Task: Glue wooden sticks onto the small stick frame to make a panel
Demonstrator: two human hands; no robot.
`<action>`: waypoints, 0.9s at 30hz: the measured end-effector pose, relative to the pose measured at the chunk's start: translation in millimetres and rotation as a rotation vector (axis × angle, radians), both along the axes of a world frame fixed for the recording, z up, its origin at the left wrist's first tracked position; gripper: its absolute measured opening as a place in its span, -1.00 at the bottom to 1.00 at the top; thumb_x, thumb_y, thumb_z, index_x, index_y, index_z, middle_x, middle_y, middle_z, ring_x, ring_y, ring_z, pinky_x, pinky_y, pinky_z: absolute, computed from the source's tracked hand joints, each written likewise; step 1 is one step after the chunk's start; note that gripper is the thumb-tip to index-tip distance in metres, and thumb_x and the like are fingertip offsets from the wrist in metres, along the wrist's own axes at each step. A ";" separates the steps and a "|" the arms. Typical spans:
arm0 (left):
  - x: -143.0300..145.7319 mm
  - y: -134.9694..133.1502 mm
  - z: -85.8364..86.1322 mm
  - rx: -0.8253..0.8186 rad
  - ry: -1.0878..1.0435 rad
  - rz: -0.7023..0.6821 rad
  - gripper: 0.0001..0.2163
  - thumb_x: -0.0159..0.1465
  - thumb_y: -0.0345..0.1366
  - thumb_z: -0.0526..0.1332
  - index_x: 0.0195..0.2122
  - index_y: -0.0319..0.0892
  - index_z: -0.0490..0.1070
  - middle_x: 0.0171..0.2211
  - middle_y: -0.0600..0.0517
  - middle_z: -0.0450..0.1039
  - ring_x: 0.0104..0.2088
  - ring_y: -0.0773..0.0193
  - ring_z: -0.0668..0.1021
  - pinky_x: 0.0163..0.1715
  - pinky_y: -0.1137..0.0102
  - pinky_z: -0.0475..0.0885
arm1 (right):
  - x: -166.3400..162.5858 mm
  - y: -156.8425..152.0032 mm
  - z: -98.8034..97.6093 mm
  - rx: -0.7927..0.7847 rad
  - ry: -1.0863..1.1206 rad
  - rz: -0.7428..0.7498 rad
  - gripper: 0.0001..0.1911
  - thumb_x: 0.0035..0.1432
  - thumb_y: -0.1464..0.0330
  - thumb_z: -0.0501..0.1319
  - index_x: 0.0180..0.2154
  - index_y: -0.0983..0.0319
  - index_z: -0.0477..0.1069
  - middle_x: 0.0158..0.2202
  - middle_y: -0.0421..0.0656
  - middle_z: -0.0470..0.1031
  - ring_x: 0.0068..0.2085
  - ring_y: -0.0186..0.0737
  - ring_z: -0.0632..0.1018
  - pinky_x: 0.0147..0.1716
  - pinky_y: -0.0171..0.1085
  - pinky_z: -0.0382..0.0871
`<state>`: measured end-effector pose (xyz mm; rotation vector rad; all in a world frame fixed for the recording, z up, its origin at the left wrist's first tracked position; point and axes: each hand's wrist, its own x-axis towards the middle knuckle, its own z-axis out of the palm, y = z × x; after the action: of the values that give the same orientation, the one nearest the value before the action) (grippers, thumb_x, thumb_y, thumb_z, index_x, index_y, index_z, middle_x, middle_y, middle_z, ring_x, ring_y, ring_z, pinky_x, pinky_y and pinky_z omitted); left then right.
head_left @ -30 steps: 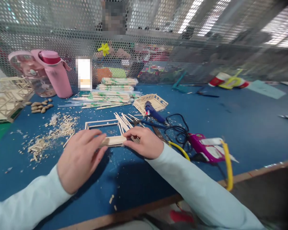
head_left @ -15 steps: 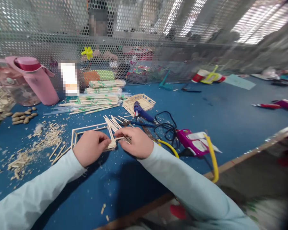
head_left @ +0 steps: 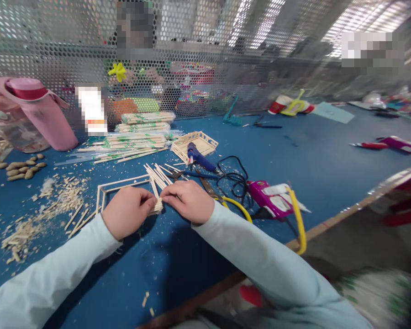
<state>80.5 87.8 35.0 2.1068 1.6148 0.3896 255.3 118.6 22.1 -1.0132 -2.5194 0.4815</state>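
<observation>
My left hand [head_left: 128, 211] is closed, thumb and fingers pinching a small stack of short wooden sticks [head_left: 157, 207] at the near corner of a thin wooden-stick frame [head_left: 123, 183]. Part of that frame is hidden behind the hand. My right hand [head_left: 190, 201] meets the stack from the other side, its thumb and forefinger pressed together at the sticks' ends. Whatever lies between those fingertips is hidden. Just beyond both hands, loose long sticks [head_left: 155, 176] lie in a heap.
A blue glue gun [head_left: 202, 158] leans on a hexagonal stick tray [head_left: 208, 142]. Nearby are a black cord [head_left: 238, 183], a magenta box [head_left: 267, 205] and yellow handles [head_left: 300, 224]. Wood scraps [head_left: 66, 194], peanuts [head_left: 23, 169], packed sticks [head_left: 137, 139] and a pink bottle [head_left: 44, 116] stand leftward.
A short stick that showed in my right fingers across the stack is now out of sight. My right fingertips have come closer to the left ones. The view has shifted slightly.
</observation>
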 end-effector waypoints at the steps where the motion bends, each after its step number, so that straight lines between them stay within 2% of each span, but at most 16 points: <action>1: 2.0 1.7 0.5 -0.007 0.016 -0.004 -0.70 0.20 -0.21 0.02 -0.54 -0.13 0.48 -0.67 0.10 0.40 -0.63 0.33 0.35 -0.59 0.45 0.12 | -0.2 -0.1 -0.4 0.008 -0.004 -0.002 -0.86 0.13 0.47 0.15 -0.35 0.27 0.50 -0.38 -0.16 0.57 -0.33 -0.28 0.52 -0.31 -0.36 0.25; 4: 6.1 6.4 2.1 -0.023 0.061 -0.010 -0.67 0.20 -0.21 0.02 -0.64 -0.15 0.42 -0.74 0.09 0.29 -0.66 0.33 0.30 -0.61 0.43 0.07 | -0.4 -0.2 -3.4 0.043 0.003 0.001 -0.87 0.13 0.47 0.16 -0.36 0.28 0.49 -0.40 -0.16 0.56 -0.34 -0.28 0.50 -0.33 -0.36 0.24; 7: 5.1 5.4 2.9 -0.013 0.084 0.007 -0.69 0.21 -0.19 0.04 -0.55 -0.17 0.46 -0.65 0.05 0.38 -0.59 0.28 0.38 -0.57 0.42 0.15 | 0.1 0.2 -7.2 0.125 0.051 0.010 -0.88 0.12 0.48 0.15 -0.35 0.29 0.47 -0.42 -0.15 0.54 -0.37 -0.28 0.47 -0.35 -0.36 0.24; 10: 1.6 -2.2 2.8 0.234 0.112 0.040 -0.73 0.24 -0.20 0.04 -0.30 -0.19 0.49 -0.36 -0.07 0.50 -0.35 0.15 0.46 -0.35 0.34 0.27 | 0.9 -0.2 -8.3 0.269 0.126 -0.003 -0.85 0.16 0.48 0.10 -0.34 0.30 0.45 -0.42 -0.13 0.53 -0.39 -0.27 0.43 -0.34 -0.33 0.24; 12: 0.4 -8.7 3.3 0.431 0.147 0.007 -0.74 0.27 -0.22 0.02 -0.23 -0.16 0.48 -0.26 -0.09 0.49 -0.25 0.11 0.45 -0.24 0.28 0.28 | 0.8 -1.8 -6.9 0.387 0.167 0.008 -0.82 0.19 0.46 0.06 -0.33 0.31 0.44 -0.42 -0.11 0.52 -0.38 -0.24 0.41 -0.33 -0.29 0.24; 14: 1.2 -15.0 4.7 0.477 0.168 -0.059 -0.73 0.29 -0.25 -0.01 -0.26 -0.14 0.49 -0.31 -0.06 0.50 -0.29 0.13 0.47 -0.27 0.30 0.29 | -0.3 -5.3 -4.7 0.496 0.187 0.038 -0.80 0.21 0.45 0.03 -0.32 0.32 0.43 -0.44 -0.09 0.51 -0.38 -0.21 0.40 -0.33 -0.25 0.22; 18: 5.3 -26.4 8.8 0.373 0.157 -0.062 -0.70 0.31 -0.27 -0.06 -0.35 -0.16 0.47 -0.47 -0.01 0.49 -0.47 0.21 0.48 -0.45 0.37 0.27 | -5.2 -17.9 -1.1 0.623 0.190 0.079 -0.78 0.18 0.51 0.00 -0.30 0.34 0.42 -0.45 -0.08 0.51 -0.39 -0.20 0.41 -0.35 -0.21 0.21; 21: 4.2 -34.3 10.0 0.351 0.159 -0.052 -0.68 0.30 -0.26 -0.07 -0.37 -0.16 0.47 -0.46 -0.02 0.51 -0.46 0.18 0.51 -0.47 0.36 0.27 | -7.9 -30.1 -0.7 0.610 0.197 0.075 -0.78 0.20 0.49 -0.01 -0.31 0.31 0.42 -0.44 -0.10 0.53 -0.38 -0.21 0.44 -0.32 -0.21 0.22; 24: -3.5 -40.4 8.9 0.344 0.132 -0.052 -0.67 0.29 -0.23 -0.08 -0.33 -0.15 0.48 -0.41 -0.03 0.54 -0.42 0.15 0.54 -0.45 0.35 0.30 | -2.3 -37.7 0.0 0.548 0.201 0.011 -0.76 0.25 0.42 -0.02 -0.18 0.32 0.39 -0.23 -0.06 0.54 -0.20 -0.21 0.47 -0.18 -0.23 0.24; 26: -10.9 -42.6 8.0 0.346 0.076 -0.023 -0.66 0.28 -0.20 -0.07 -0.30 -0.14 0.49 -0.38 -0.02 0.56 -0.39 0.15 0.55 -0.42 0.35 0.33 | 8.6 -36.6 1.7 0.453 0.121 -0.183 -0.73 0.26 0.39 -0.02 -0.10 0.34 0.35 -0.11 -0.01 0.49 -0.08 -0.20 0.44 -0.12 -0.26 0.23; 27: -14.4 -43.1 7.8 0.347 0.039 -0.002 -0.66 0.28 -0.18 -0.07 -0.30 -0.14 0.49 -0.36 -0.02 0.56 -0.38 0.15 0.56 -0.40 0.35 0.34 | 15.6 -34.3 2.7 0.372 0.035 -0.311 -0.73 0.26 0.39 -0.03 -0.12 0.33 0.35 -0.12 -0.01 0.49 -0.09 -0.20 0.45 -0.14 -0.27 0.24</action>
<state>66.0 44.6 42.8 2.3781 1.6639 0.6740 270.9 84.3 24.8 -1.1987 -2.2454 -0.0589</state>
